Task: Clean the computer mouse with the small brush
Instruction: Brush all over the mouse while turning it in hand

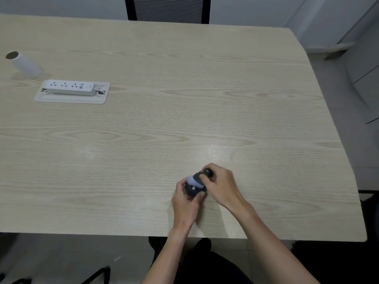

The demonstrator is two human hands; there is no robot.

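A dark computer mouse sits near the front right of the wooden table, gripped from the left and below by my left hand. My right hand holds a small brush by its dark round knob, thumb and fingers closed on it. The brush's pale bluish bristles press onto the far top of the mouse. Most of the mouse is hidden by my fingers and the brush.
A white power strip lies in a recessed tray at the left. A white paper tube lies at the far left. A dark chair stands behind the far edge. The table's right edge curves beside grey floor.
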